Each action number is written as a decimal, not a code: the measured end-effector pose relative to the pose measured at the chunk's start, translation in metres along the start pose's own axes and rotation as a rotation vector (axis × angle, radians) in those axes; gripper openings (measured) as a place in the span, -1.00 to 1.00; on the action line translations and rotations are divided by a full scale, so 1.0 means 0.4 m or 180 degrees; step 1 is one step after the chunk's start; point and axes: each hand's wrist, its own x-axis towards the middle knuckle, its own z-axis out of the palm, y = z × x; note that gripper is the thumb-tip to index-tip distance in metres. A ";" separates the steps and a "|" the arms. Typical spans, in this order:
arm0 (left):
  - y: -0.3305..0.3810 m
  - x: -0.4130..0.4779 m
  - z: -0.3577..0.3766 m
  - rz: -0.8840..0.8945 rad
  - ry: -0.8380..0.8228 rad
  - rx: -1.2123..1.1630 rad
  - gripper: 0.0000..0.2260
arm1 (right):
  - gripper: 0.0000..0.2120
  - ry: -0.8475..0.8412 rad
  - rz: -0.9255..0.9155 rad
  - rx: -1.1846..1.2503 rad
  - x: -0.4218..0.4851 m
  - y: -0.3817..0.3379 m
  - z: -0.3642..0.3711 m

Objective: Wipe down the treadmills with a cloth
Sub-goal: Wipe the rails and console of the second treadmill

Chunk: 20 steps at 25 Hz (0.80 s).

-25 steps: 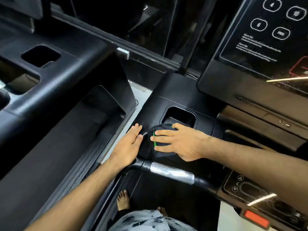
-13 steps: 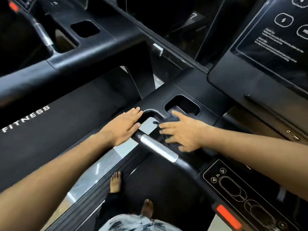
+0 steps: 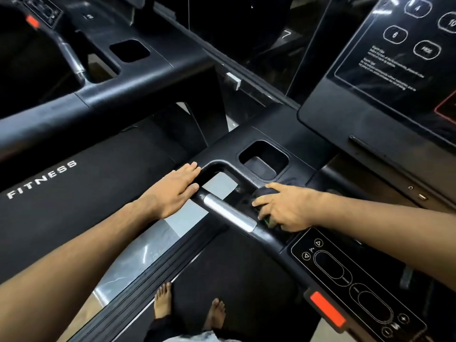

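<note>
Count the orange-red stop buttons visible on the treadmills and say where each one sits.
2: one stop button at lower right on the near console, another top left on the neighbouring treadmill. Others may be hidden.

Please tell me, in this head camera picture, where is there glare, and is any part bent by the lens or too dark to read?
Head view: glare streaks cross the glossy console screen and the silver handle sleeve; the wide lens bends the straight treadmill edges; the dark cloth under the right hand almost blends into the black plastic; the left hand is evenly lit and sharp.
</note>
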 end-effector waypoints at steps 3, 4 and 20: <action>-0.001 -0.006 0.006 0.0060 0.0059 -0.0025 -0.52 | -0.58 -0.0092 0.0059 -0.0124 -0.009 0.011 -0.009; -0.002 -0.006 0.002 0.0039 0.0059 -0.0075 -0.52 | -0.56 -0.0061 0.0058 -0.0163 0.001 0.018 -0.009; -0.032 -0.029 0.001 0.0067 0.0017 -0.0268 -0.52 | -0.52 0.0742 0.0205 -0.0438 0.172 0.111 -0.100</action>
